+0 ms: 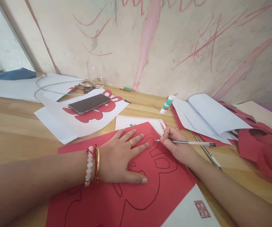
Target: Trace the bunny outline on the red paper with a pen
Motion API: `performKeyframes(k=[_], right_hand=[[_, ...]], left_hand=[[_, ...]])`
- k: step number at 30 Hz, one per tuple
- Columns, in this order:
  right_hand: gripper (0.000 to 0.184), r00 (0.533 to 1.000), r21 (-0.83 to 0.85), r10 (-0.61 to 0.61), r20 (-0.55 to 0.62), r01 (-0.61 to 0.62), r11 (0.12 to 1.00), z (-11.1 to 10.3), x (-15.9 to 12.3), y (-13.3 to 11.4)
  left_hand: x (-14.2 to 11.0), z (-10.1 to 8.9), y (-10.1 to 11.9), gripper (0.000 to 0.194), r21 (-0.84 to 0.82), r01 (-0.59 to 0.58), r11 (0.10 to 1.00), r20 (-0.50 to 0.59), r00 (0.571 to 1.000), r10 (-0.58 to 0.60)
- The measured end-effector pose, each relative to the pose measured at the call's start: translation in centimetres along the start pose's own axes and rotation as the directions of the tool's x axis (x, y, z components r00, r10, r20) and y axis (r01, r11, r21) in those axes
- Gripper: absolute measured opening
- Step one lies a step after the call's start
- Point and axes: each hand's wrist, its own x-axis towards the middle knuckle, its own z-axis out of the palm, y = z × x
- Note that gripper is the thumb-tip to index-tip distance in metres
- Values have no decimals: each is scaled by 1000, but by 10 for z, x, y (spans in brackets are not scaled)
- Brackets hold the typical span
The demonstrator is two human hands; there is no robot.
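Note:
A sheet of red paper [147, 195] with a rabbit outlined in black lies at an angle in front of me. My left hand [120, 157] rests flat on it, fingers spread, covering part of the drawn face. My right hand [177, 146] grips a clear gel pen [192, 143]. The pen's tip touches, or nearly touches, the outline of one ear near the sheet's upper edge. Beneath the red sheet, white paper [188, 208] with a red seal print shows at the lower right.
A phone [90, 104] lies on a red rabbit picture [110, 106] at the left. Behind are a glass [97, 82] and a cable [62, 94]. A glue stick [167, 104] stands near the wall. White sheets [216, 113], a craft knife [209, 153] and red cut-outs [268, 151] lie at right.

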Motion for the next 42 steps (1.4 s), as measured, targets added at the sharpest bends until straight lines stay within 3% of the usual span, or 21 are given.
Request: performKeyframes(k=[11, 23, 42], right_hand=[[20, 1000, -49, 5, 29, -4, 999, 0, -1, -1], [20, 997, 18, 14, 73, -16, 1000, 0, -2, 1], [20, 999, -10, 3, 46, -3, 1000, 0, -2, -1]], left_hand=[[0, 0, -2, 91, -4, -28, 1000, -2, 1000, 28], [0, 0, -3, 91, -6, -26, 1000, 1, 1000, 26], [1, -1, -1, 91, 1, -15, 1000, 25, 1000, 15]])
